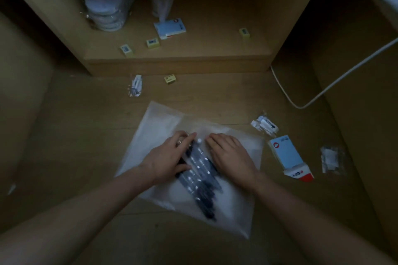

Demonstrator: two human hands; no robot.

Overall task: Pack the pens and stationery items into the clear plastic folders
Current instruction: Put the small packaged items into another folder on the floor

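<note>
A clear plastic folder (163,127) is lying flat on the wooden floor (86,118), turned at an angle, near the middle of the floor in front of the low shelf opening. A bundle of dark pens (202,180) is lying on or in the folder, running diagonally from its middle toward its near edge; whether they are inside the plastic I cannot tell. The left hand (170,157) is resting on the left side of the bundle with fingers stretched out almost straight, pressing on the pens rather than curling round them. The right hand (231,155) is lying palm down on the folder just right of the pens, fingers loosely extended, grasping nothing.

Right of the folder, a blue and white box (288,157) is lying on the floor, with a small wrapped packet (266,126) beyond it and another clear packet (331,159) farther right. A white cable (336,79) is running across the floor's far right corner. On the shelf ledge (204,54) a second box (170,28) and several small yellow boxes (153,43) are sitting apart from one another, and one more packet (135,85) is lying just below the ledge
</note>
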